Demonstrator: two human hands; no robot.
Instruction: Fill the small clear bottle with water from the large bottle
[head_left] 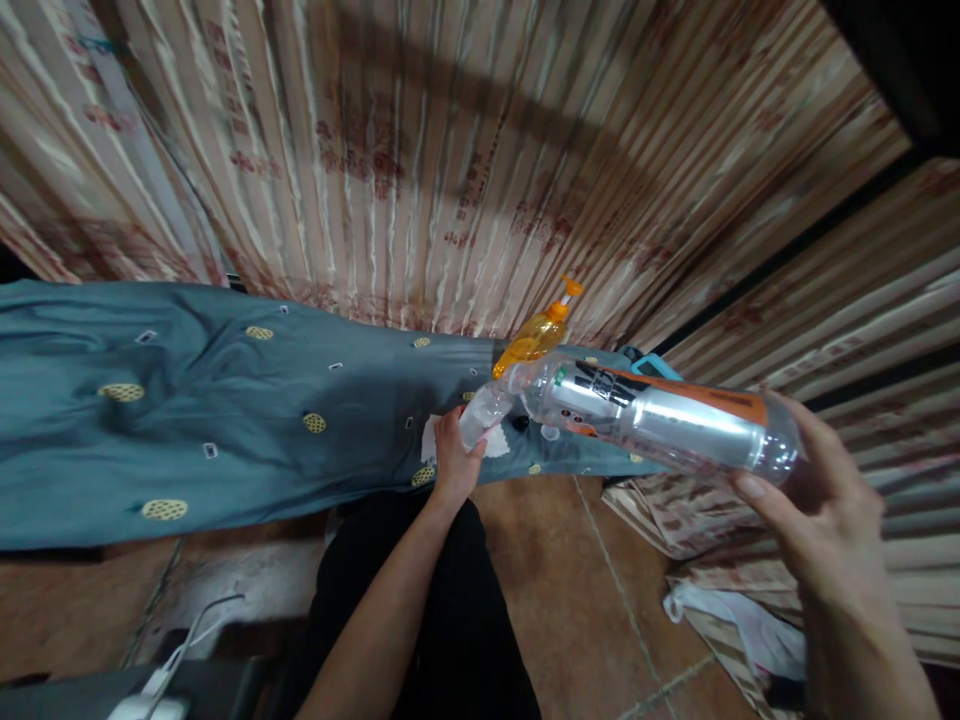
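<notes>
A person's right hand (832, 505) grips a large bottle (675, 420) by its base end, thumb on the near side, while the left hand (456, 460) closes around the lower part of a small clear bottle (489, 405). The large bottle, clear plastic with a silver and orange label, is held over the right end of a blue-green cloth (225, 400) patterned with yellow pineapples. It lies nearly on its side, its long axis running from the base at right to the neck at left and slightly farther from the person; the neck points at the small bottle. The small bottle leans the opposite way, its top toward the large bottle's neck. The two mouths meet or nearly meet; actual contact cannot be told. Under the left hand lies a white napkin (496, 443). Just beyond the mouths sits an amber pump bottle (531, 342), its orange pump head toward the pleated curtain (420, 150) behind. Brown floor tiles (555, 560) show below.
</notes>
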